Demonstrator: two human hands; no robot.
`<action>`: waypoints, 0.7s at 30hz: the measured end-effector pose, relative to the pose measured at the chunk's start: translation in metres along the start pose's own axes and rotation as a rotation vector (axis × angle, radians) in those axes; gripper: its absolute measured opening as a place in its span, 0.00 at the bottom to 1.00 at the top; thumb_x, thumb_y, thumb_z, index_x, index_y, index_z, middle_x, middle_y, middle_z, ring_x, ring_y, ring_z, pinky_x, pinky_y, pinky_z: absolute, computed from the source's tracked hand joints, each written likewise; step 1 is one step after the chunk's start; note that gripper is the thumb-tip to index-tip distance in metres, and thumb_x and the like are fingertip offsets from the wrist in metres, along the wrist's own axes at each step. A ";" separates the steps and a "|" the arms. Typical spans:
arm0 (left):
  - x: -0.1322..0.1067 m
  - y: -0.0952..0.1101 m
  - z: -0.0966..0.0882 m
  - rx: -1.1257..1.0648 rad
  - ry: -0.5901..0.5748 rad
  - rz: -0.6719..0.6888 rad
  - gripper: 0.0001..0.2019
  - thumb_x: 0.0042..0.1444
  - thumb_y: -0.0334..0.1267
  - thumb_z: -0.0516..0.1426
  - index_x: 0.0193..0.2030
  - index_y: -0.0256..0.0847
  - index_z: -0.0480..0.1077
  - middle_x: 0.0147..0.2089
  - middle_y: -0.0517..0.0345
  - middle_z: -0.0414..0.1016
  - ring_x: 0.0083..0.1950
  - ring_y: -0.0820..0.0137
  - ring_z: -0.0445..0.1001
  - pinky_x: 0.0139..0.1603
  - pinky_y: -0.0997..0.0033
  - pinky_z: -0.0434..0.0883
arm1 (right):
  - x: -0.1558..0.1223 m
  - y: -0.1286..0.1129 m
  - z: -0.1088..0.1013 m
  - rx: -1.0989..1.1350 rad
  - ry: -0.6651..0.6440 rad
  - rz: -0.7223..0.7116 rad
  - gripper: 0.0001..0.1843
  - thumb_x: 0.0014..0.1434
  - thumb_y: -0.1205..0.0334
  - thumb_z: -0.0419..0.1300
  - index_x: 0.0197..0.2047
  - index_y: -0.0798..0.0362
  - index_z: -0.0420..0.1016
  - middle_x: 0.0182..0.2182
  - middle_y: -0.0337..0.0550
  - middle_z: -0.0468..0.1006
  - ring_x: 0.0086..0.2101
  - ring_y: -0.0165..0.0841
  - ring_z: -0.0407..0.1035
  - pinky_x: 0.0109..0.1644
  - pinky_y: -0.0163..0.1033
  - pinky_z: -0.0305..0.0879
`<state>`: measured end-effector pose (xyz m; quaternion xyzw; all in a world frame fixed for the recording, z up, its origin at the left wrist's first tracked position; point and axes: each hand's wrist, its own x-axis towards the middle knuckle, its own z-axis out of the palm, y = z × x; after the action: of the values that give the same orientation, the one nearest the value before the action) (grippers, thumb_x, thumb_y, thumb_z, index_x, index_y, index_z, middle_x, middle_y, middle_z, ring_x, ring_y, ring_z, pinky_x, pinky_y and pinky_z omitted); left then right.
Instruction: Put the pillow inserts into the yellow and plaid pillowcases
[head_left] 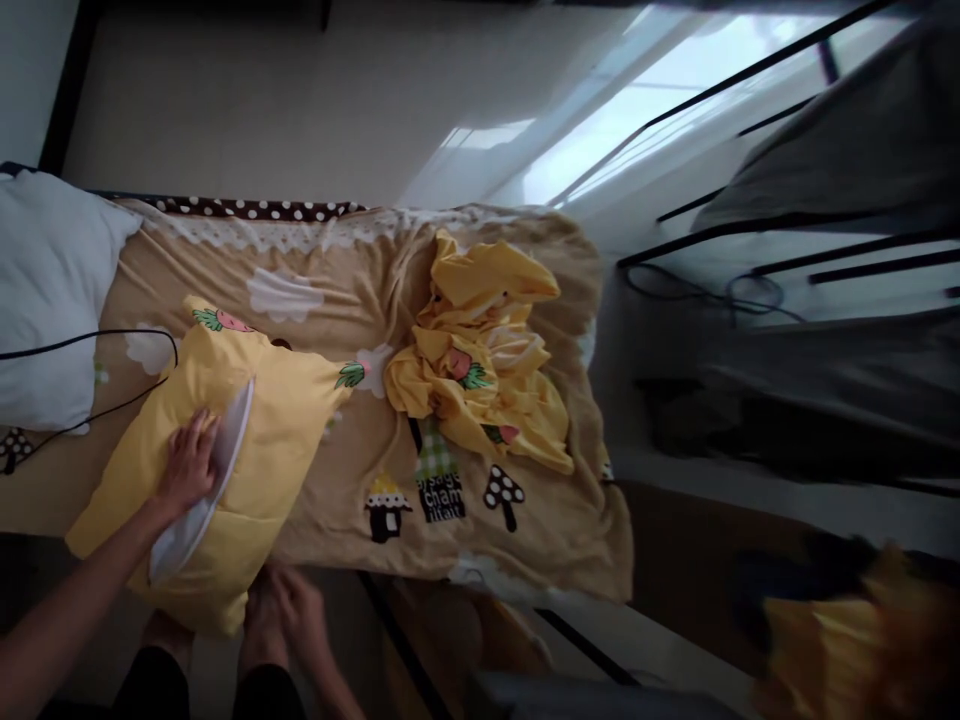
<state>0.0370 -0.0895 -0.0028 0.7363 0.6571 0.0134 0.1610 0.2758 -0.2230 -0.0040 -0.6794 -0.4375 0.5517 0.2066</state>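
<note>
A plump yellow pillow in a pillowcase (289, 430) lies slanted over the near edge of the bed. Its long opening gapes, and a white pillow (236, 420) shows inside. My left hand (193, 460) is at the edge of this opening, its fingers closed on the yellow cloth. Below the pillow's near corner, by my foot, is my right hand (298, 608). Its fingers are curled, and what they hold, if anything, is hidden. A crumpled heap of yellow cloth (480, 350) with pineapple prints lies farther right on the bed.
A tan patterned blanket (345, 510) covers the bed. A pale pillow (52, 290) lies at the left, with a black cable (97, 340) across it. Dark rails with grey cloth (840, 150) stand at the right. A blurred yellow thing (832, 650) is at lower right.
</note>
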 end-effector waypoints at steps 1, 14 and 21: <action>-0.013 -0.006 0.011 -0.020 0.033 -0.091 0.34 0.55 0.28 0.53 0.70 0.38 0.53 0.71 0.35 0.58 0.72 0.52 0.58 0.66 0.49 0.58 | 0.029 0.002 -0.003 0.111 0.037 0.082 0.32 0.51 0.29 0.57 0.31 0.52 0.80 0.30 0.48 0.82 0.33 0.42 0.76 0.40 0.46 0.74; 0.000 -0.047 -0.051 -0.211 0.452 -0.394 0.07 0.49 0.27 0.51 0.28 0.43 0.65 0.29 0.58 0.66 0.34 0.66 0.69 0.36 0.69 0.65 | 0.181 -0.010 -0.015 0.302 0.107 0.260 0.36 0.45 0.30 0.61 0.35 0.59 0.78 0.33 0.51 0.82 0.34 0.40 0.74 0.34 0.40 0.67; 0.006 -0.025 -0.043 -0.065 0.383 -0.278 0.18 0.51 0.25 0.53 0.46 0.40 0.75 0.40 0.50 0.76 0.44 0.58 0.70 0.47 0.59 0.64 | 0.091 -0.001 -0.022 0.099 -0.128 0.302 0.33 0.35 0.26 0.60 0.18 0.53 0.72 0.14 0.45 0.72 0.18 0.38 0.67 0.23 0.42 0.63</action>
<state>0.0038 -0.0725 0.0301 0.6172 0.7699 0.1518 0.0575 0.2967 -0.1435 -0.0487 -0.6899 -0.3152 0.6394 0.1263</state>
